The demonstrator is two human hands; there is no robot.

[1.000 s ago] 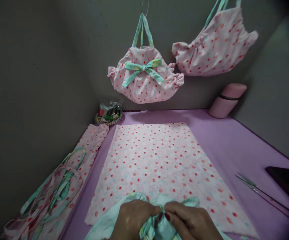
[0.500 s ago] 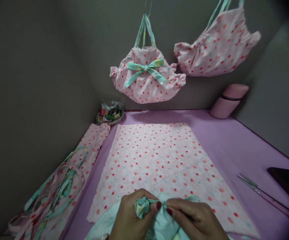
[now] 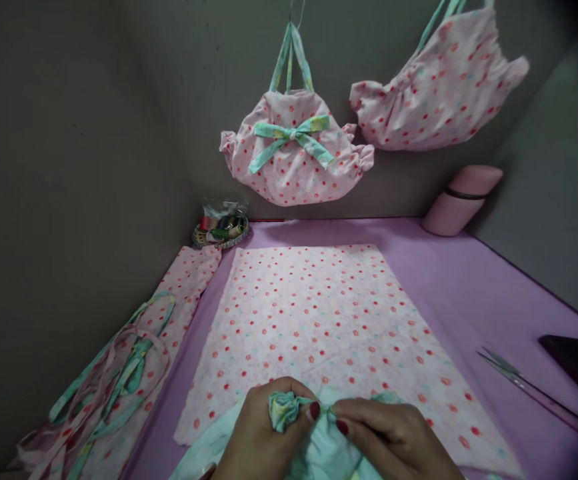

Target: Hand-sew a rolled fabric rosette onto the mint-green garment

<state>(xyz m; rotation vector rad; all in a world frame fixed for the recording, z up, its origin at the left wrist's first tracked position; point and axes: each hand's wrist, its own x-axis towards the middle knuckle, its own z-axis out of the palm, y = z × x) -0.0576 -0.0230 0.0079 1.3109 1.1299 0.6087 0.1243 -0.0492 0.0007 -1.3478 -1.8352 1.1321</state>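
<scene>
Left hand [image 3: 261,437]: grip closed on a gathered tuft of the mint fabric [image 3: 285,410], pinched so the pleats do not spring loose
Right hand [image 3: 393,440]: thumb and forefinger nipped shut on the same mint fabric just beside the tuft; seemingly drawing it tight
Dotted cloth [image 3: 319,327]: flat on the purple counter [image 3: 469,287], under the hands
Behind the cloth: bow bag [image 3: 293,153] hanging on the wall; thread basket [image 3: 220,230] at its far left corner
Right of the cloth: scissors [image 3: 513,377] within reach

I note dim, soft overhead light, dark vignette in the right corners, wide-angle bending at edges, slight softness throughout
</scene>
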